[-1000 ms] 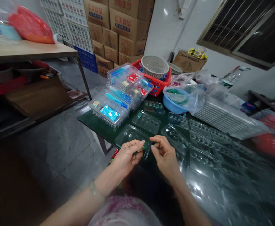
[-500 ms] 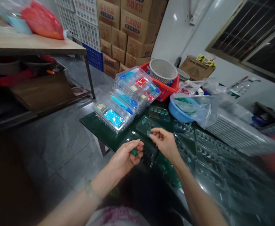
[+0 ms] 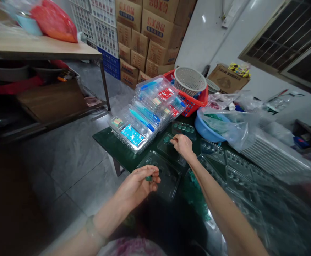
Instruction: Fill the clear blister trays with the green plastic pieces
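My left hand (image 3: 141,181) is curled palm up round small green translucent pieces (image 3: 148,178), one showing between thumb and fingers. It hovers over the near left corner of a clear plastic tray (image 3: 168,179). Farther away, my right hand (image 3: 183,145) has its fingertips pinched together just above another clear tray (image 3: 163,146). Beside those fingertips, a green piece (image 3: 167,139) sits in that tray. Whatever the right fingers hold is hidden. Behind it, a clear tray (image 3: 178,124) carries a row of several green pieces.
Stacked clear packs (image 3: 118,133) with blue pens stand at the table's left edge. A red basket (image 3: 205,97), a grey colander (image 3: 190,80) and a blue basin (image 3: 207,131) stand behind. More clear trays (image 3: 238,181) and loose green pieces (image 3: 198,199) lie at right.
My right hand has reached farther away over the tray and turned knuckles up, its fingertips closer to the green piece there. My left hand stays curled round its pieces. The view has shifted slightly.
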Tool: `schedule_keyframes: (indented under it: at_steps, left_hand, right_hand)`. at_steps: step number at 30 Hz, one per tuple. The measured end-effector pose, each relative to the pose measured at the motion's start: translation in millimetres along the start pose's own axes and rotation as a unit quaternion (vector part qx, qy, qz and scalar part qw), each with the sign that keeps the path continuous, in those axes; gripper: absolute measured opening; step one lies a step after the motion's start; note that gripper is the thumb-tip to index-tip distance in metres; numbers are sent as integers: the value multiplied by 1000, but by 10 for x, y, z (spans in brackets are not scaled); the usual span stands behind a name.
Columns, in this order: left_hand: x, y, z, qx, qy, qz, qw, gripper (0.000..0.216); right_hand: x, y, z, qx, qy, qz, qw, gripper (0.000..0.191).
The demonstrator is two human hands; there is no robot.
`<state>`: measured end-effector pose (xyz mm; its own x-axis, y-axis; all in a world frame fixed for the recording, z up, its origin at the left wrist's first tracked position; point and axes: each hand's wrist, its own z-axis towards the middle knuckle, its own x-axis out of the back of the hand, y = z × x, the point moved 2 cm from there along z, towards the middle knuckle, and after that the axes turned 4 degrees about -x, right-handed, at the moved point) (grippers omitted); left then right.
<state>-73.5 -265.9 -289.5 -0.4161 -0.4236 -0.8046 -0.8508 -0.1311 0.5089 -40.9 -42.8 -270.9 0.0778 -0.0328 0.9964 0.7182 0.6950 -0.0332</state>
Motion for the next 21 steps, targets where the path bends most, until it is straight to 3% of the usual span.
schedule_keyframes:
  at_steps: [9,12,14,16,18,21]
  left_hand:
    - [-101,34,41,-1,-6,-57,998,17]
    - [-166,101,32,-10,-33,-92,995,28]
    - [-196,135,13,-22,-52,-103,993,33]
    - [-219,141,-7,-30,-64,-107,992,36]
    - [-251,118,-23,-32,-74,-109,991,38]
    - [-333,48,-40,-18,-83,-96,992,39]
  right_hand:
    - [-5,-162,-99,32,5,-40,999,24]
    - [129,-121,-192,35,24,-23,999,39]
    - [271,-115,-358,67,52,39,996,42]
    - [416,-153,-622,136,62,142,979,32]
    - [517,-226,-934,208,31,229,950,26]
    - [561,-325,-1313,253,-2,277,927,24]
